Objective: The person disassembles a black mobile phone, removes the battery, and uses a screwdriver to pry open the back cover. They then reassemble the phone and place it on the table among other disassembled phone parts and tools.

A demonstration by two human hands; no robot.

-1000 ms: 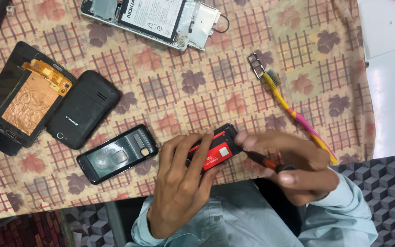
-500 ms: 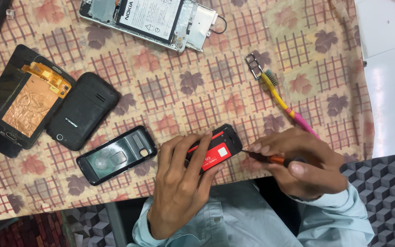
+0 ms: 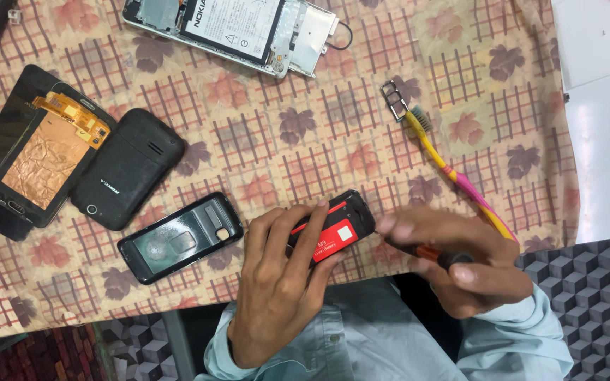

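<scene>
Leaf-patterned cloth [image 3: 262, 120]; left hand [image 3: 280, 282] gripping phone [image 3: 333, 229], right hand [image 3: 460, 261] gripping screwdriver [image 3: 428, 252], toothbrush [image 3: 453, 173] beside

Both forearms, in pale blue sleeves, reach up from the lower edge. The left hand [image 3: 277, 282] lies palm down, fingers spread and curled forward, its grip closed. The right hand [image 3: 460, 264] is curled into a closed grip just beside it, fingertips pointing left.

Leaf-print tablecloth [image 3: 262, 134] — cube-patterned floor [image 3: 594, 282]
</scene>
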